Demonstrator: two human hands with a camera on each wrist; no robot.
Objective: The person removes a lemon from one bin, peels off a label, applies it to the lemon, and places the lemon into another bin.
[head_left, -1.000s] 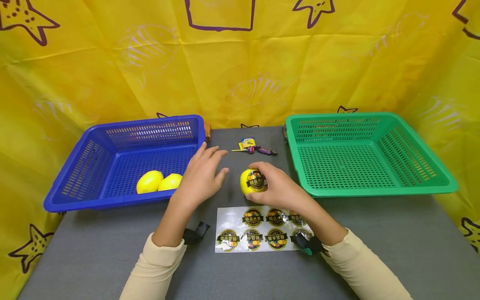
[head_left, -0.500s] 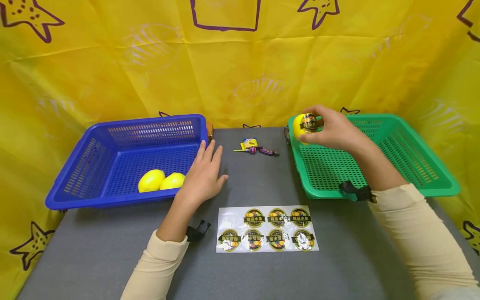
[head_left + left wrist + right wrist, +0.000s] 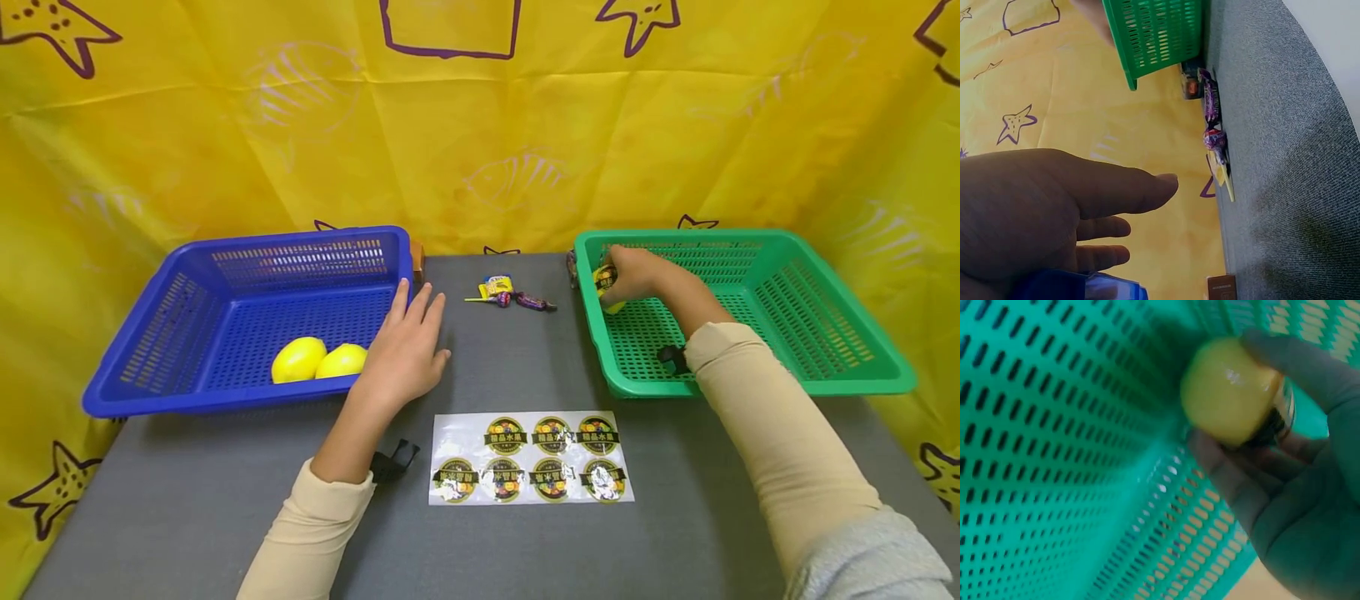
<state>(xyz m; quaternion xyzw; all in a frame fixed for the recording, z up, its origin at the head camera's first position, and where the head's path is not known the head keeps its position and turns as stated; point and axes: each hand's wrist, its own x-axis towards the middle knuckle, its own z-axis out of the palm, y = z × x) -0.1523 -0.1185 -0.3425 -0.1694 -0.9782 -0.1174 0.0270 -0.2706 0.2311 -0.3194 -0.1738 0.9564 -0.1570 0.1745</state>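
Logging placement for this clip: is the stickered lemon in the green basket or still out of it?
In, but not released: the right hand grips the lemon low inside the green basket, by its near-left corner.

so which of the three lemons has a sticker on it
The lemon held by the right hand inside the green basket; a dark round sticker shows on it. The two lemons in the blue basket show plain yellow skin.
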